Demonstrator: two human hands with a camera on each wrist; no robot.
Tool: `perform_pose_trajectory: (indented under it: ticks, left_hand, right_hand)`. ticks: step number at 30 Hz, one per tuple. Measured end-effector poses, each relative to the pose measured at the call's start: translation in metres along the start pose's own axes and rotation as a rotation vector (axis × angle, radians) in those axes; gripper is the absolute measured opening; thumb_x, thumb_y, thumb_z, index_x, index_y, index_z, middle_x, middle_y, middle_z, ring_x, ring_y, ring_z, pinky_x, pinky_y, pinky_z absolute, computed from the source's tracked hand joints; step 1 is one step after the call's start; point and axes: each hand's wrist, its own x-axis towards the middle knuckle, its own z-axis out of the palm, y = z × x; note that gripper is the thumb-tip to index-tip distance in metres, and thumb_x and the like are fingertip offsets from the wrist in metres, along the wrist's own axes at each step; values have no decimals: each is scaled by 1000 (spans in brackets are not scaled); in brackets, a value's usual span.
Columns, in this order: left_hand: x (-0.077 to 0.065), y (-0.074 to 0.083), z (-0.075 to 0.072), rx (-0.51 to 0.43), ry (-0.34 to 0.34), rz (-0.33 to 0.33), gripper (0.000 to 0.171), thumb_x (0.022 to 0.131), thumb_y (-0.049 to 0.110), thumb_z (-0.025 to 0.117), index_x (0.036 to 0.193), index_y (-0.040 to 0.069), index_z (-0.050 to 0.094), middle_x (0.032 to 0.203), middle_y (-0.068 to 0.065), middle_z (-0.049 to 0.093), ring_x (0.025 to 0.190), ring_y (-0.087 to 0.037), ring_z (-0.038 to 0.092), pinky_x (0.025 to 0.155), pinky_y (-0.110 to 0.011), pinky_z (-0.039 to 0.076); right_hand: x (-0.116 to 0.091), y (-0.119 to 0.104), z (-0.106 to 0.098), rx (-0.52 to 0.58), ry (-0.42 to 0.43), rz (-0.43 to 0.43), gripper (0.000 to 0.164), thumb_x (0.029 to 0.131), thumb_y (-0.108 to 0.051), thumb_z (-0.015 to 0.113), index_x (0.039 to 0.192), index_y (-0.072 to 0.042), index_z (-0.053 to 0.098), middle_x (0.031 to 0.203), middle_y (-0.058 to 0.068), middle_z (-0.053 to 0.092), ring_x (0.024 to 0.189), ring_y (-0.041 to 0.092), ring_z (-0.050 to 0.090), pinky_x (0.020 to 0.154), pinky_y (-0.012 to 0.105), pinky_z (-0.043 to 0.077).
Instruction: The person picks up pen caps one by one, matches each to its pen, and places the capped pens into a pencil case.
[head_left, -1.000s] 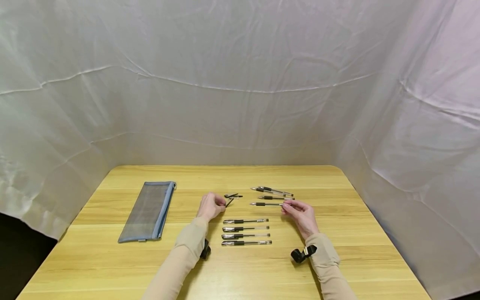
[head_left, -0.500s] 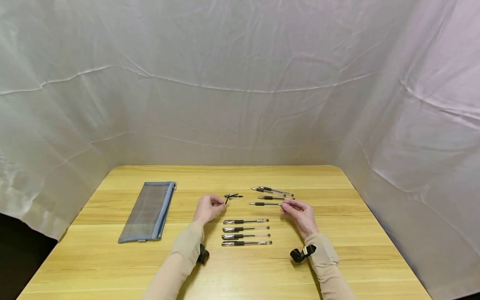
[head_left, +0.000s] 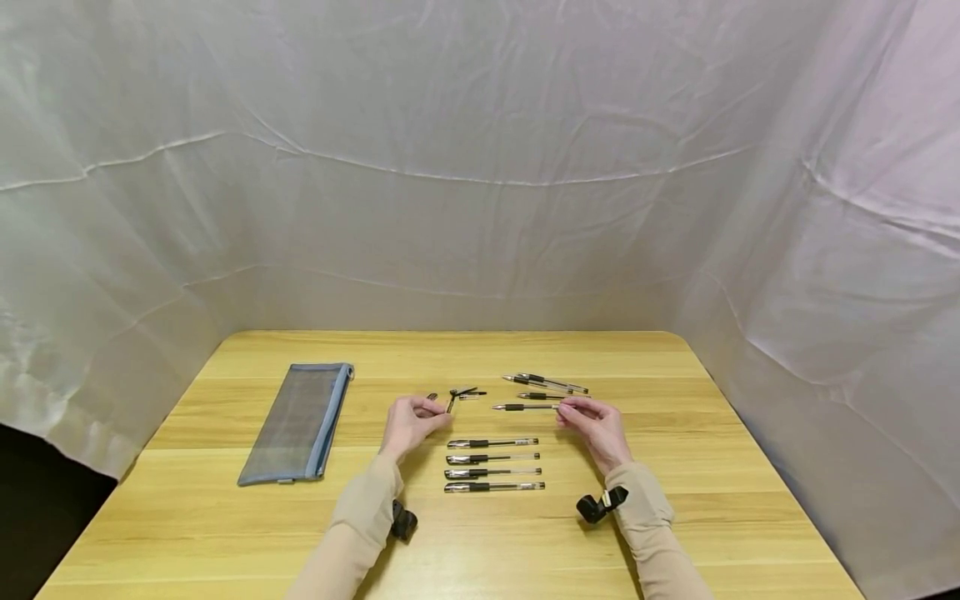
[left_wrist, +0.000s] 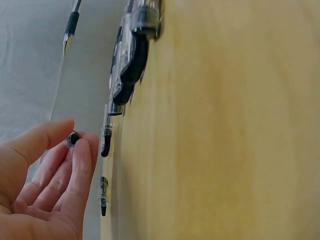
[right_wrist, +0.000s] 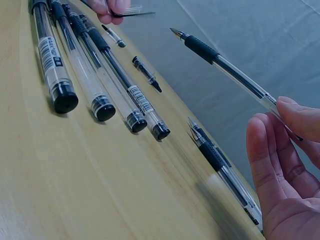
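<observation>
My right hand (head_left: 600, 429) pinches an uncapped gel pen (right_wrist: 225, 67) near its rear end, its metal tip pointing left and its black grip bare. Across from it, my left hand (head_left: 408, 423) holds a small clear pen cap with a black clip (right_wrist: 132, 14) between thumb and fingertips; in the left wrist view the fingers partly cover it. The cap and the pen tip are apart. Two loose caps (right_wrist: 145, 70) lie on the table beyond the left fingers. Several uncapped pens (head_left: 551, 382) lie behind the right hand.
Several capped black gel pens (head_left: 493, 472) lie in a row between the forearms. To the left is a grey mesh pouch (head_left: 292, 421) with a blue zipped edge. Grey cloth (head_left: 480, 208) hangs behind the wooden table (head_left: 187, 533).
My left hand has drawn back a little to the left, and the cap in it has turned. My right hand has shifted slightly left with the pen.
</observation>
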Motion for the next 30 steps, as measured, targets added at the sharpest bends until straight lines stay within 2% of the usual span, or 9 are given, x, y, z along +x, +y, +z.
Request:
perform_pose_trajectory:
  ticks: [4, 9, 16, 22, 30]
  left_hand:
    - [-2, -1, 1, -51, -5, -2, 15, 83, 9, 81, 98, 5, 77, 96, -12, 78, 84, -17, 73, 87, -35, 60]
    - [-4, -3, 2, -161, -38, -17, 20, 88, 3, 75, 107, 1, 75, 105, -18, 75, 85, -19, 73, 84, -35, 62]
    - [-5, -2, 6, -306, -91, -50, 25, 91, -1, 68, 116, -4, 71, 116, -22, 70, 96, -27, 73, 89, -36, 61]
    - [-6, 0, 9, -373, -116, -43, 25, 89, -4, 69, 114, -5, 71, 106, -22, 73, 90, -23, 74, 88, -36, 62]
    - [-6, 2, 11, -420, -185, -26, 29, 89, -8, 67, 118, -11, 66, 109, -26, 72, 94, -28, 74, 93, -41, 60]
  right_hand:
    - [0, -1, 2, -4, 3, 8, 29, 87, 7, 71, 115, 14, 65, 89, 2, 76, 78, 14, 73, 82, 29, 63]
    - [0, -1, 5, -6, -3, 15, 31, 87, 6, 72, 116, 14, 65, 89, 2, 77, 79, 15, 73, 84, 31, 63]
    - [2, 1, 9, 5, 1, 21, 22, 87, 8, 69, 109, 5, 71, 89, 2, 77, 79, 15, 74, 84, 30, 63]
    - [5, 4, 15, 0, -14, 12, 30, 87, 10, 69, 115, 17, 63, 89, 3, 77, 78, 15, 73, 82, 30, 63]
    - [7, 6, 21, -15, -44, 13, 35, 87, 8, 69, 119, 20, 59, 89, 2, 77, 78, 15, 73, 83, 31, 63]
